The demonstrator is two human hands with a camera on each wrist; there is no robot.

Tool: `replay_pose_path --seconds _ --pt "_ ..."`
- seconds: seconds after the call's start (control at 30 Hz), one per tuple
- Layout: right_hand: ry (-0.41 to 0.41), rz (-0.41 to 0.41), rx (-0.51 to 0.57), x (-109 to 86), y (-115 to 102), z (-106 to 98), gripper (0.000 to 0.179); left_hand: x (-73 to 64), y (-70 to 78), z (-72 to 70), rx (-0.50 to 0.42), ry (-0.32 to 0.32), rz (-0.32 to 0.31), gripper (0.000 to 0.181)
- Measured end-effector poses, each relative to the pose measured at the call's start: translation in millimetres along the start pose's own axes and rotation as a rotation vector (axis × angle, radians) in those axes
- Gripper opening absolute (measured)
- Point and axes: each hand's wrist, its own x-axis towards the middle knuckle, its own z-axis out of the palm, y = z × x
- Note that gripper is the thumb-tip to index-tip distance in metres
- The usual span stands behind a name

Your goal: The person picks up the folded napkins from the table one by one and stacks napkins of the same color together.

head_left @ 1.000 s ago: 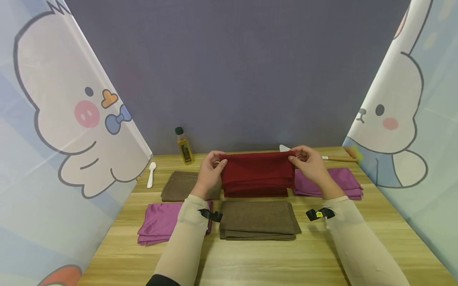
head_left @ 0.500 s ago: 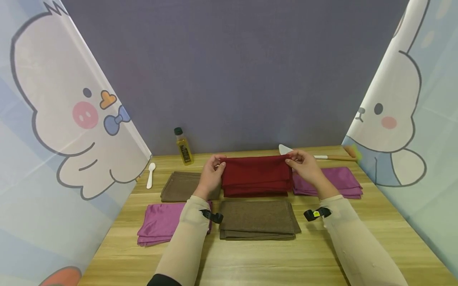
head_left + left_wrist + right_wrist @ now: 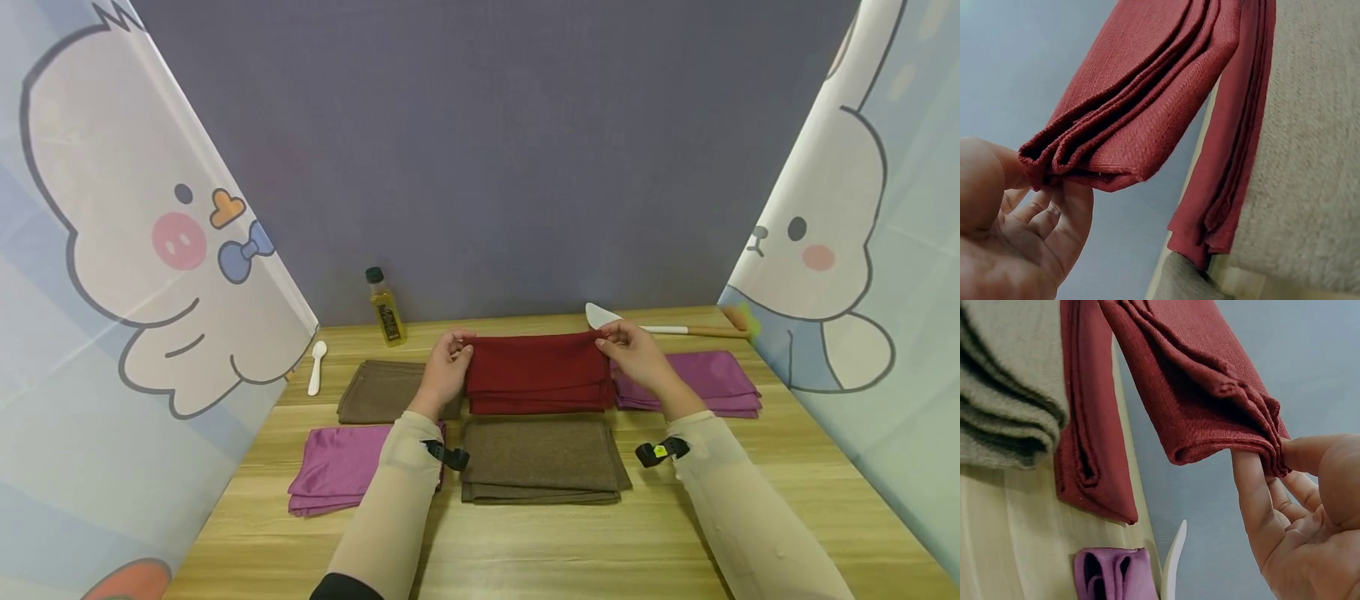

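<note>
A folded dark red cloth (image 3: 536, 362) is stretched between my two hands, its upper edge level in the head view. My left hand (image 3: 444, 372) pinches its upper left corner between thumb and fingers; several folded layers show at that end in the left wrist view. At the upper right corner, my right hand (image 3: 636, 360) pinches it the same way. Below the held cloth lies a second folded red cloth (image 3: 1102, 431), apart from it in both wrist views and mostly hidden in the head view. In front of it rests a folded brown cloth (image 3: 542, 458).
Folded purple cloths lie at front left (image 3: 337, 467) and back right (image 3: 708, 379). Another brown cloth (image 3: 386, 390) sits behind my left forearm. An oil bottle (image 3: 387, 312), a white spoon (image 3: 317, 367) and a white-headed spatula (image 3: 705, 331) are along the back and left.
Both hands have come down slightly with the red cloth, the right one also shifting left. Less of the red cloth underneath shows, and more of the spatula is uncovered.
</note>
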Motion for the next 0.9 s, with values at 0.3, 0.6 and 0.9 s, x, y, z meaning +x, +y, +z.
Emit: replay_pose_path --seconds 0.3,0.6,0.9 --pt "-0.038 0.041 -0.002 2.3 14.0 6.5 0.034 -0.2 -6.5 1.6 0.056 -0.001 -0.011 0.025" --pt "-0.036 0.045 -0.023 1.9 17.3 11.1 0.033 -2.3 -7.5 2.8 0.059 -0.001 -0.037 0.029" --pt "-0.033 0.063 -0.048 2.0 17.9 14.0 0.034 -3.4 -10.1 2.2 0.054 -0.063 -0.061 0.041"
